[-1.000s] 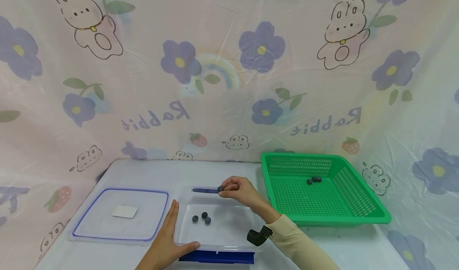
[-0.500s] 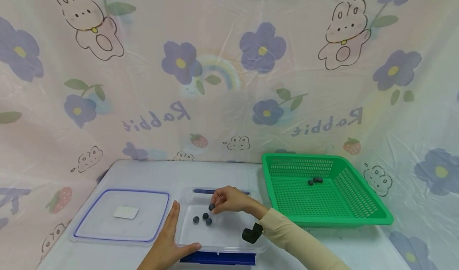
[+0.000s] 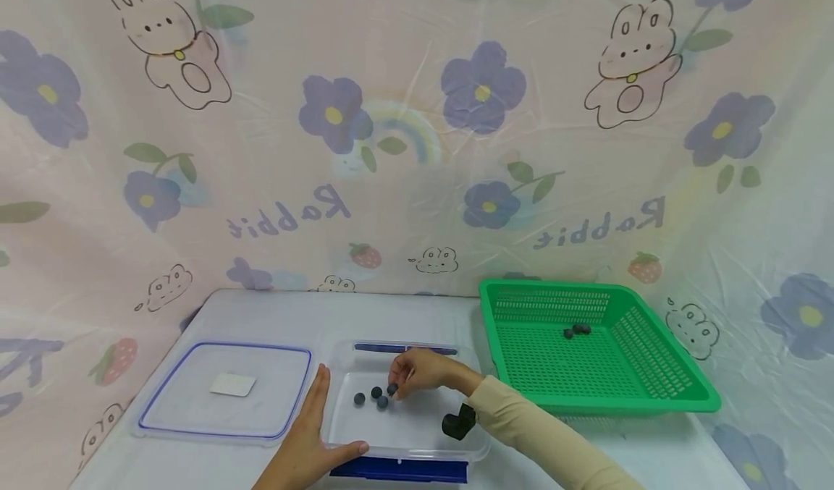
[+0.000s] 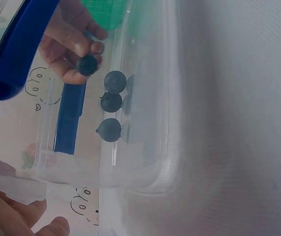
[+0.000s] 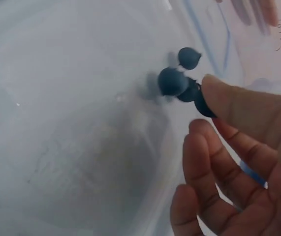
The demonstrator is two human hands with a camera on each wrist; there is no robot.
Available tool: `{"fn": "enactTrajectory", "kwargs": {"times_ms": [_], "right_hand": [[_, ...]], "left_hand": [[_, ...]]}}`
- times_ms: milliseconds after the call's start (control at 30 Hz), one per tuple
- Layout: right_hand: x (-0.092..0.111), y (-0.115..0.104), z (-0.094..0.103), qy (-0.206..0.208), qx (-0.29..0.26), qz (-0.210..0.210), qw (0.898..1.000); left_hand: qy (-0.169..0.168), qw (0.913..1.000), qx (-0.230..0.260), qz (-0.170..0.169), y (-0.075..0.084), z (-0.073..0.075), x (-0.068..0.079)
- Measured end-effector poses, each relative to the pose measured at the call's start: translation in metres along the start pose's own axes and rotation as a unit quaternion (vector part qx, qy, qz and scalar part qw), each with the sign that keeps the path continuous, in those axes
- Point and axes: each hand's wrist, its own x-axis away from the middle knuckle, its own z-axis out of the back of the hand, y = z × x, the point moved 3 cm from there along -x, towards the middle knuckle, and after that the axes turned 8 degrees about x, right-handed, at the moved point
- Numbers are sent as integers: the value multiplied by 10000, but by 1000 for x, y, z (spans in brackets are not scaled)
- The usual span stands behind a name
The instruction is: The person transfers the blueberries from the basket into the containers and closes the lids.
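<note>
In the head view my right hand (image 3: 422,372) is down inside a clear plastic food container (image 3: 417,449), pinching a blueberry (image 3: 392,389) between thumb and fingertips. Three more blueberries (image 3: 376,392) lie close by on the container's floor, left of that hand. The right wrist view has the pinched blueberry (image 5: 205,104) partly hidden behind the thumb. My left hand (image 3: 306,432) rests along the container's left side, fingers straight and thumb at the front rim. Through the clear wall, the left wrist view catches the pinched blueberry (image 4: 87,65) above the row of others.
A green mesh basket (image 3: 554,374) stands on the right, with several dark berries (image 3: 577,330) near its back. On the left lies a clear lid (image 3: 189,403) with a blue seal and a white label (image 3: 232,384). Blue clasps (image 3: 404,470) flank the container. A printed curtain hangs behind.
My right hand has come from the container's back rim forward and down into it, carrying the blueberry beside the other three. The left hand has stayed at the container's side.
</note>
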Motion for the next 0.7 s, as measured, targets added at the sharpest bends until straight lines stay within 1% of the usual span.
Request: {"fn": "enactTrajectory", "kwargs": {"times_ms": [167, 400, 467, 700], "right_hand": [[-3, 8, -6, 43, 290, -122, 9995], [-4, 12, -7, 61, 740, -2, 9972], [-4, 13, -7, 56, 870, 18, 9962], [-5, 13, -8, 80, 906, 231, 9956]], "left_hand": [[-66, 10000, 3, 59, -1, 0, -1], [-147, 9995, 40, 294, -3, 0, -1], [-154, 9994, 45, 300, -3, -1, -1], [-148, 9996, 18, 252, -2, -1, -2]]}}
